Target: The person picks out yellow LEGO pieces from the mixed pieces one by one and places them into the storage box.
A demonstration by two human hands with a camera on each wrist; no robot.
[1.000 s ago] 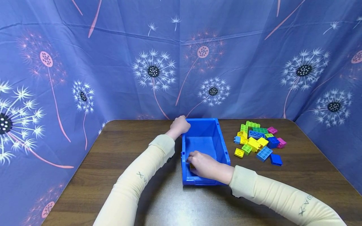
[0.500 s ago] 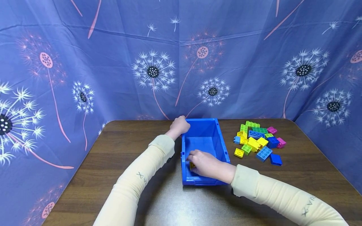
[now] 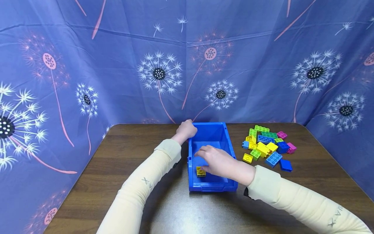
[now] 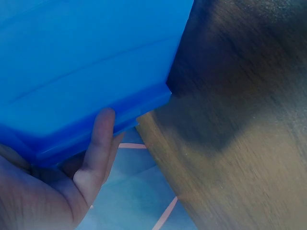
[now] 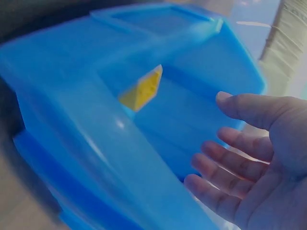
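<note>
A blue plastic bin [image 3: 213, 188] stands in the middle of the table with its low side toward me. At its far left corner my left hand [image 3: 186, 130] grips the rim; in the left wrist view, a finger [image 4: 100, 136] lies over the bin's edge. One yellow toy building block [image 3: 200, 174] sits on the bin floor near the front left. Over the bin, just right of that block, is my right hand [image 3: 217, 161], holding nothing. The right wrist view has its fingers [image 5: 232, 163] spread and relaxed, apart from the yellow block [image 5: 144, 91].
A loose pile of building blocks [image 3: 262, 149] in yellow, green, blue and pink lies right of the bin on the brown wooden table [image 3: 131, 156]. A patterned blue cloth [image 3: 122, 65] hangs behind the table's back edge.
My right hand has let go of the yellow block, leaving it on the bin floor, and has moved up and to the right. The left hand keeps its grip.
</note>
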